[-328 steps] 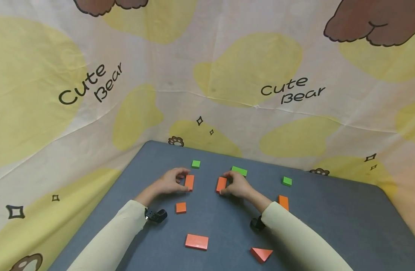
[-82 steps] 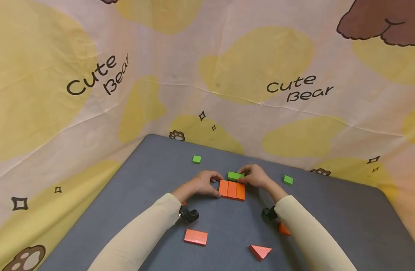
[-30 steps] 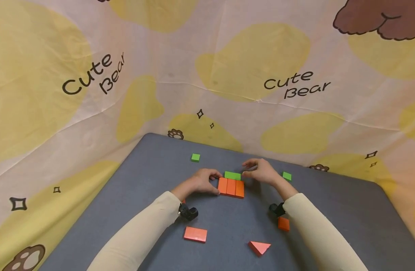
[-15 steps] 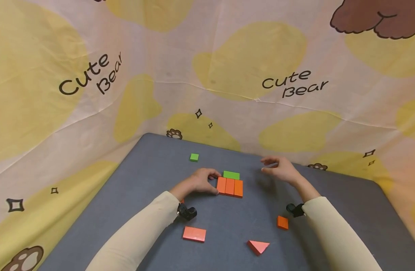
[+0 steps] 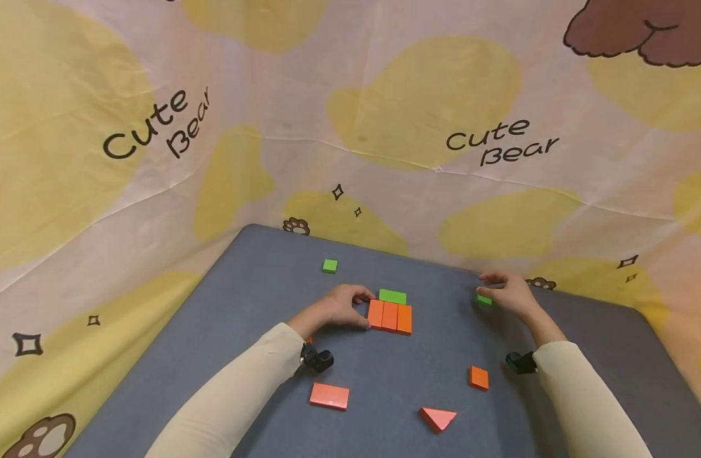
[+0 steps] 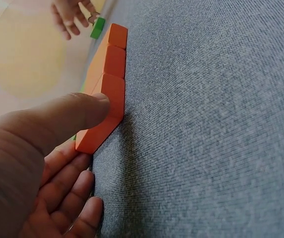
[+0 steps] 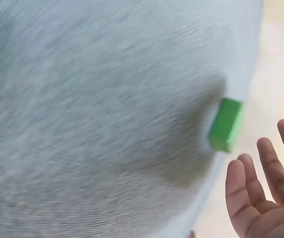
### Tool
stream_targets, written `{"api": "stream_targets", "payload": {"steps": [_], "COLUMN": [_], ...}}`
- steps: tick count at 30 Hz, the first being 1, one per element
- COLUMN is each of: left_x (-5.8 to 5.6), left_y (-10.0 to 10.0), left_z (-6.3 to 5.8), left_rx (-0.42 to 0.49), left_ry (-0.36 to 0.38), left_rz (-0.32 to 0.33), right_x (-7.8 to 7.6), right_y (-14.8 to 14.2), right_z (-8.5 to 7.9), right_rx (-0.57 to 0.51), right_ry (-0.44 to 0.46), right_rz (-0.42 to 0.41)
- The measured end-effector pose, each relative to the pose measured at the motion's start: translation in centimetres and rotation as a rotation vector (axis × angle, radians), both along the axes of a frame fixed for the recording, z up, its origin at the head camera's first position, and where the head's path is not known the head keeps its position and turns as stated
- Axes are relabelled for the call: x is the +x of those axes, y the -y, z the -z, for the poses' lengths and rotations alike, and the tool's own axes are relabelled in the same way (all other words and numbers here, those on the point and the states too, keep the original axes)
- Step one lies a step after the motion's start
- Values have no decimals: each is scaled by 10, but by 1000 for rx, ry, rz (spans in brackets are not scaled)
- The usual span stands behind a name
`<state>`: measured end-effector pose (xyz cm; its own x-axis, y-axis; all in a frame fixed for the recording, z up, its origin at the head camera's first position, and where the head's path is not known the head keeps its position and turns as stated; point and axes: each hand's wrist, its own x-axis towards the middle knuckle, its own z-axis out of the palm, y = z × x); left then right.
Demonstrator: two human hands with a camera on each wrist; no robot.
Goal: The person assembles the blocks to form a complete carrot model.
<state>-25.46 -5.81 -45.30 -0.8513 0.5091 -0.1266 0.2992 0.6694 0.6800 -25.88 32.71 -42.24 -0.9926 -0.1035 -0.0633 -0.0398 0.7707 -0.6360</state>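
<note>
Three orange rectangular blocks lie side by side in the head view; my left hand (image 5: 343,305) holds the leftmost block (image 5: 375,314). In the left wrist view its thumb (image 6: 95,111) presses that block's near end, the other fingers round the far side. A green rectangular block (image 5: 392,296) lies along the row's back edge. Farther right, my right hand (image 5: 513,295) hovers over a small green block (image 5: 485,300), partly covering it. In the right wrist view the fingers are spread beside this green block (image 7: 226,124), with nothing held.
Another small green block (image 5: 330,266) lies at the back left. Nearer are a pink rectangular block (image 5: 329,395), a pink triangular block (image 5: 438,418) and an orange square block (image 5: 479,378). Patterned cloth (image 5: 385,127) rises behind the blue-grey table (image 5: 270,254).
The separate orange blocks have been brought into a row, the green block set against its back. My right hand has since let go of that and moved right; my left stays at the row.
</note>
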Motion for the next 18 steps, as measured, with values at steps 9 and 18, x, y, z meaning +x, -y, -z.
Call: {"api": "stream_targets", "payload": {"steps": [9,18], "left_x": [0,1], "left_y": [0,0], "left_z": [-1,-2], "left_rx": [6,12], "left_ry": [7,15], "left_rz": [-1,4], "right_x": [2,2], "right_y": [-10,-12], "right_z": [18,21], "right_rx": [57,60], "right_ry": [8,5], "right_rz": [12,20]}}
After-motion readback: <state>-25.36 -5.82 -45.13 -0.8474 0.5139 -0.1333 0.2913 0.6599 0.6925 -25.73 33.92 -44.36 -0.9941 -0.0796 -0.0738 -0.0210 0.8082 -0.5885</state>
